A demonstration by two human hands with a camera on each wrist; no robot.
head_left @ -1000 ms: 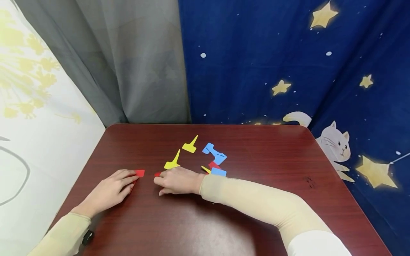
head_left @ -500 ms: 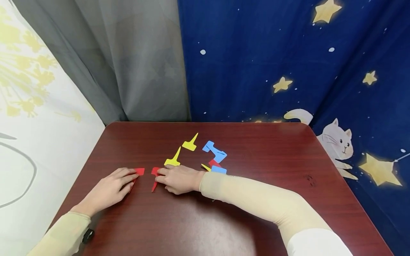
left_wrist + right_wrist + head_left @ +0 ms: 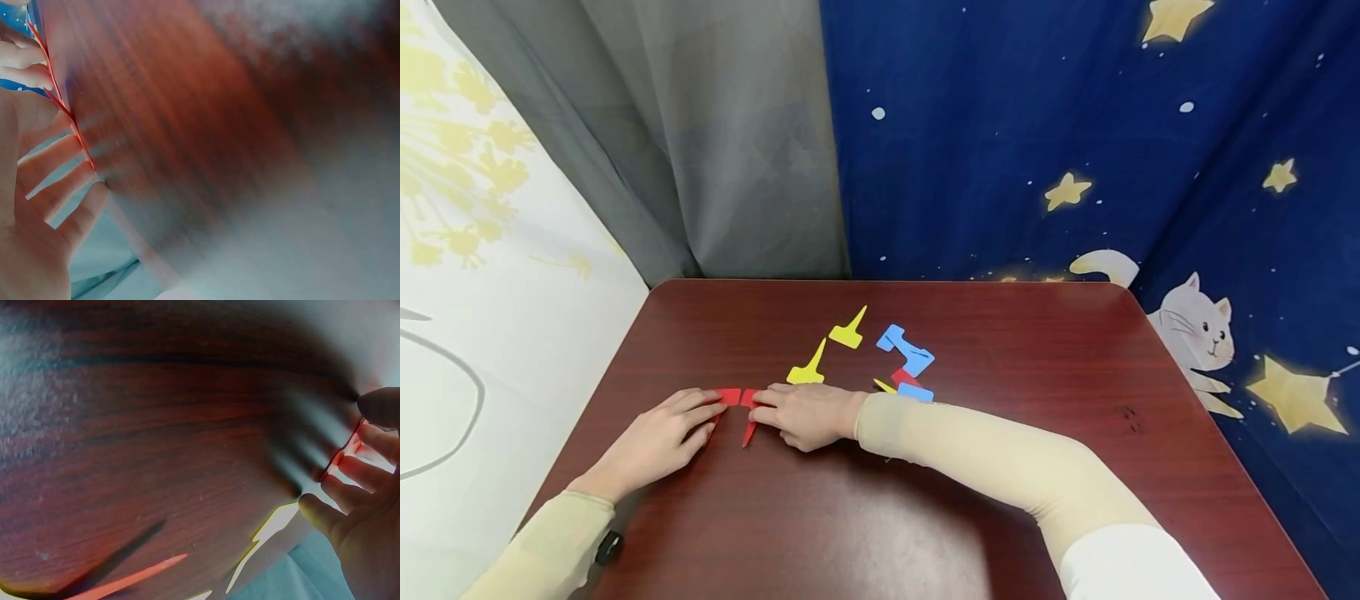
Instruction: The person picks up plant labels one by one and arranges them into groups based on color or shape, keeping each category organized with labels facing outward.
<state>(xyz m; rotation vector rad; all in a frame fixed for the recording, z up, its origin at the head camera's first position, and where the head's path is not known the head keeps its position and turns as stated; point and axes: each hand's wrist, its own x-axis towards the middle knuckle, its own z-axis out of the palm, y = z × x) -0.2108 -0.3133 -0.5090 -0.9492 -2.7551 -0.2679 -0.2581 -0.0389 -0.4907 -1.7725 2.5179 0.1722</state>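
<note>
Two red T-shaped plant labels lie side by side, heads almost touching, on the dark wood table. My left hand point(image 3: 655, 437) rests on the left red plant label point(image 3: 730, 397), its fingers pressing it flat and hiding part of it. From the right, my right hand point(image 3: 808, 414) presses its fingertips on the other red plant label point(image 3: 748, 433). In the left wrist view, the left hand point(image 3: 47, 200) has its fingers outstretched along the thin red edge. Likewise, the fingers of the right hand point(image 3: 369, 494) are extended onto the table in the right wrist view.
Beyond the right hand lie two yellow plant labels point(image 3: 807, 372) point(image 3: 847, 335). Blue labels point(image 3: 916, 360) lie farther right. Near the right forearm, a red label point(image 3: 904, 378), a blue label point(image 3: 915, 392) and a yellow tip point(image 3: 883, 386) overlap. Curtains hang behind the table point(image 3: 1015, 333).
My right hand has slid its red plant label leftward, up close to the left one, and more of that label shows. The left hand has stayed in place.
</note>
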